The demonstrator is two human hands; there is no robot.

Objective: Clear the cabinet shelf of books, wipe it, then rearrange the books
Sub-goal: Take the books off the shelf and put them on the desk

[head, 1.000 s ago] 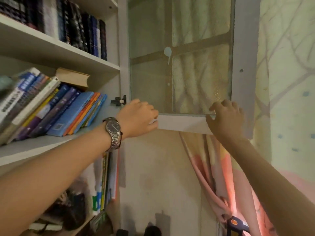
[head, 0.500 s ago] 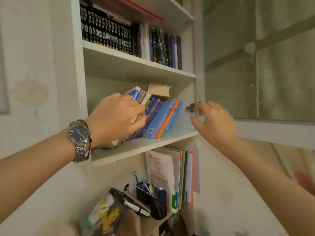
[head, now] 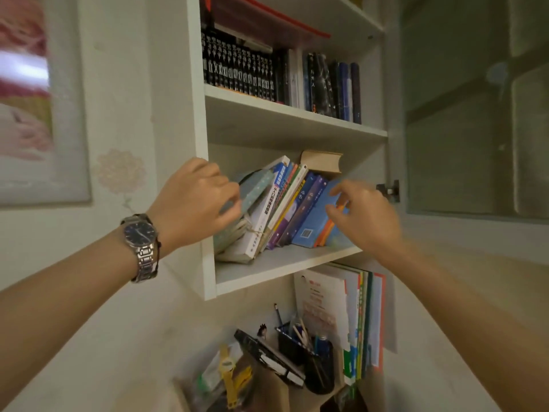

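Flanking the slumped row of leaning colourful paperback books [head: 292,209], the left hand [head: 194,203] grips its pale-green end volume [head: 255,188] while the loosely spread right hand [head: 361,215] braces the blue one [head: 315,218]

On the shelf [head: 285,263], the leaning books [head: 285,209] filled the space from the left wall to past the middle, with a thick book [head: 322,162] lying across their tops just under the upper shelf [head: 297,123]. Bare board ran in front of the books, and a gap stayed free between them and the right wall. The open door [head: 475,138] stood to the right, its hinge [head: 387,190] jutting at the right wall's edge.
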